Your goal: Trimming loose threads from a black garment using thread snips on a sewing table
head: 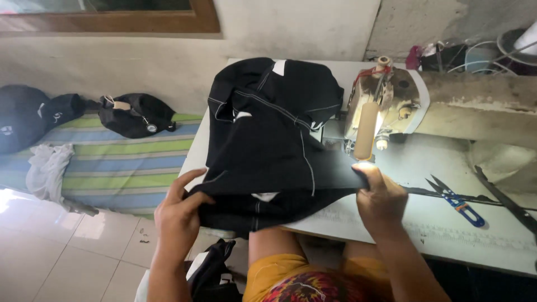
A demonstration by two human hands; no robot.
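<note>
Closest to the viewer, the person sits with an orange patterned cloth (291, 277) over the lap, and a dark piece of fabric (212, 274) hangs beside the knee. The left hand (178, 215) is closed on the near left edge of a black garment (268, 134) with white stitching; the fingers curl over the cloth and the thumb is under it. The right hand (380, 198) pinches the right edge of the same garment, fingers shut tight on the fabric, just in front of the needle area. The garment is stretched between both hands and lies on the white sewing table (436, 235), its far part heaped up near the wall.

To the right on the table lie small blue thread snips (461, 204) and, further right, long dark scissors (506, 204). Behind the right hand stands the worn sewing machine (391, 103) with a small lamp shining on the table.

On the left, beyond the tiled floor (72, 257), there is a striped mat (123, 165) with a white cloth (47, 168) and several black garments (134, 114) lying on it near the wall.
</note>
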